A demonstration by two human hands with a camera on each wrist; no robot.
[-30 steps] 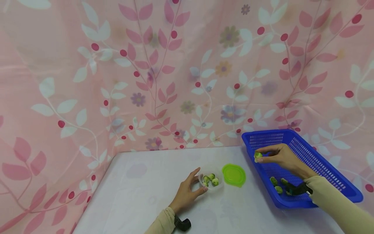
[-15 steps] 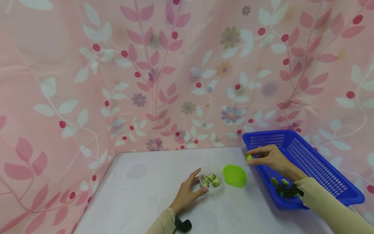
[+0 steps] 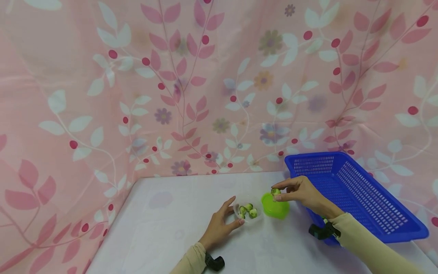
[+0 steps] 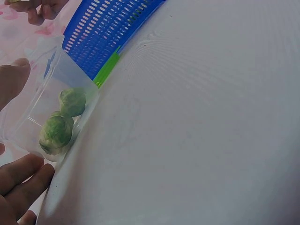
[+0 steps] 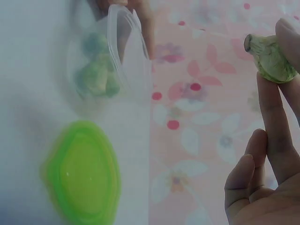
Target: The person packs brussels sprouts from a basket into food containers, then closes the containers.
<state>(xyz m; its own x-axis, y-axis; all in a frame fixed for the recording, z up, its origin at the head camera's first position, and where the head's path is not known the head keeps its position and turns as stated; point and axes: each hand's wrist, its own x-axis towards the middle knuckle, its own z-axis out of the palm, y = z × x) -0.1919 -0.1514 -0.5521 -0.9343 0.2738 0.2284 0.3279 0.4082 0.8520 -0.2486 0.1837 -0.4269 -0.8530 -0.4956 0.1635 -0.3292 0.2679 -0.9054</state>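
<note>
My left hand holds a small clear plastic container on the table, thumb on the near side and fingers round the left side. Several Brussels sprouts lie in the container; two show through its wall in the left wrist view. Between thumb and fingertips, my right hand pinches another Brussels sprout, its cut stem showing in the right wrist view. That hand is in the air above a bright green lid, which lies just right of the container.
A blue perforated basket stands at the right of the white-covered table. My right forearm hides its near left corner, where a bit of green shows. Behind the table hangs a pink floral curtain.
My right hand has moved left with its Brussels sprout, from over the basket, across the rim, to above the green lid. My left hand and the container have stayed put.
</note>
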